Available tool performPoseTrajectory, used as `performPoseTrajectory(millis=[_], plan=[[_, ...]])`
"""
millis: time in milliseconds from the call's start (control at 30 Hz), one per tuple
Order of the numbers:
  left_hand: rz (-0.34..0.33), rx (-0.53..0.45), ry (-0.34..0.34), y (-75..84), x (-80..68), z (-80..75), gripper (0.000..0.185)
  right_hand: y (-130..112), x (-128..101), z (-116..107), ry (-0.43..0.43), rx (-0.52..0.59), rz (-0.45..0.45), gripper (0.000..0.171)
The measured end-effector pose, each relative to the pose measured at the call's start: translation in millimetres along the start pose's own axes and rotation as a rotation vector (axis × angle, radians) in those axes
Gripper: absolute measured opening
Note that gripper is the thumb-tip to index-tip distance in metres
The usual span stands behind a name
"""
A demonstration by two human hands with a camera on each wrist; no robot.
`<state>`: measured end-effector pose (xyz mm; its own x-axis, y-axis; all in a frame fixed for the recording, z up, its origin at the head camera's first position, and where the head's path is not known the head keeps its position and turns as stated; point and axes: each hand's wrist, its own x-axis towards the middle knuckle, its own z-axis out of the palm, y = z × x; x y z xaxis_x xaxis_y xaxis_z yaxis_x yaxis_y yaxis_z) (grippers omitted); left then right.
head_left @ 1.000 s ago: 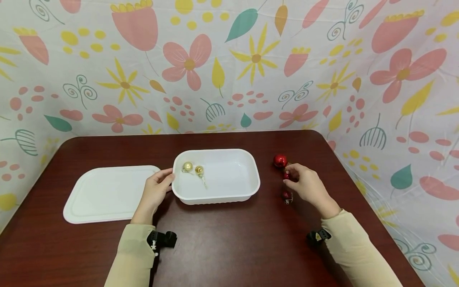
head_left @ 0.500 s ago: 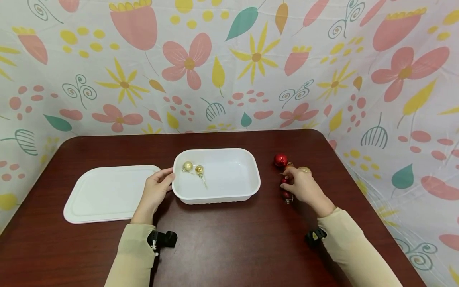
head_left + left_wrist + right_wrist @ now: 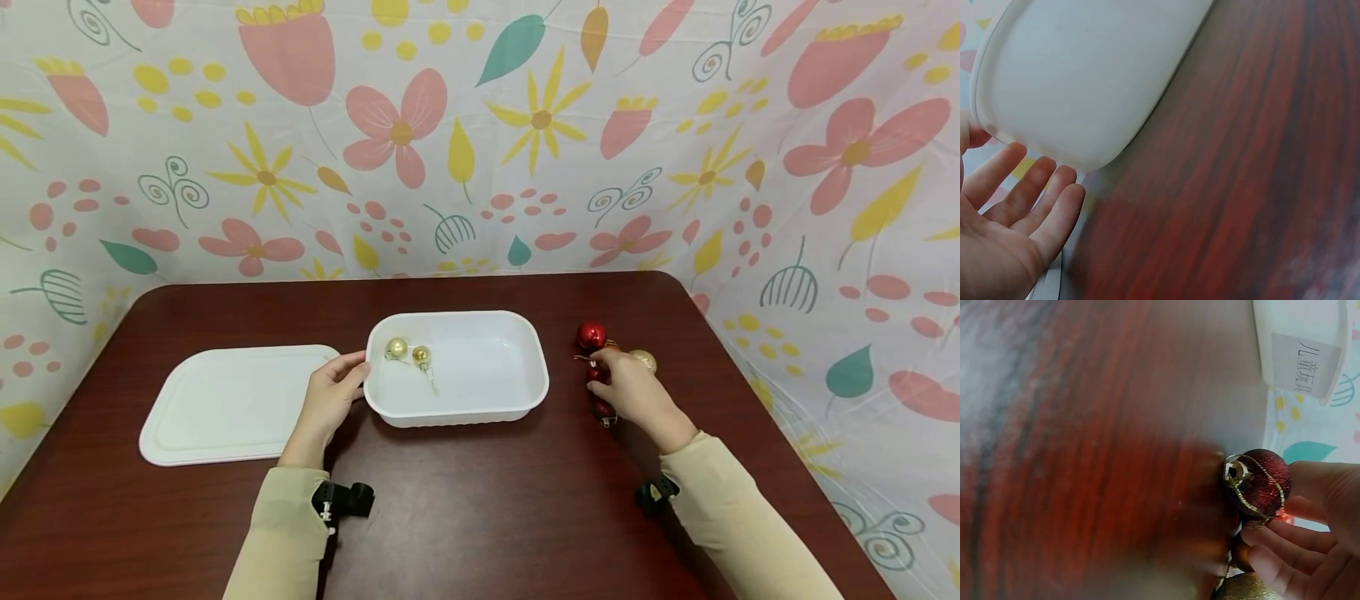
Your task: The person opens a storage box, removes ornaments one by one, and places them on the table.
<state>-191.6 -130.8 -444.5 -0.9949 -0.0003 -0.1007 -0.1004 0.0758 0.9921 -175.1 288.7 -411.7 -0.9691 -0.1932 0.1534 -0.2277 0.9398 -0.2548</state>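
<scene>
In the head view, the right hand covers most of the small red baubles beneath it, and only an edge of a gold bauble shows behind it. In the right wrist view the worktop is blurred, and the picture's bottom edge cuts off a gold glitter bauble. The left wrist view cuts off the white tray at the top edge.

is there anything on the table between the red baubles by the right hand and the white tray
Nothing visible. The right hand pinches a glittery red bauble, and only bare table lies between it and the white tray. The tray's low wall is the only thing to clear.
</scene>
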Motion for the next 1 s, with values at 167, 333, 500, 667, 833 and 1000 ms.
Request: performPoseTrajectory(millis=[167,333,500,667,833,1000], plan=[[0.000,0.003,0.005,0.3,-1.1,-0.1,0.036,-4,0,-5,0.009,-0.017,0.018,0.037],[0.000,0.016,0.008,0.0,-1.4,-1.2,0.036,-8,1,-8,0.051,-0.020,0.015,0.037],[0.005,0.013,0.007,0.1,-1.1,-1.4,0.036,-16,2,-8,0.096,0.000,0.018,0.039],[0.005,0.015,0.008,1.3,-1.4,-1.8,0.037,-29,5,-9,0.078,0.095,0.014,0.043],[0.002,0.005,0.003,2.9,-2.2,-1.2,0.037,-41,8,-10,0.068,0.148,-0.010,0.043],[0.005,0.019,0.008,2.9,-2.4,-0.9,0.037,-53,12,-12,0.079,0.174,-0.048,0.041]])
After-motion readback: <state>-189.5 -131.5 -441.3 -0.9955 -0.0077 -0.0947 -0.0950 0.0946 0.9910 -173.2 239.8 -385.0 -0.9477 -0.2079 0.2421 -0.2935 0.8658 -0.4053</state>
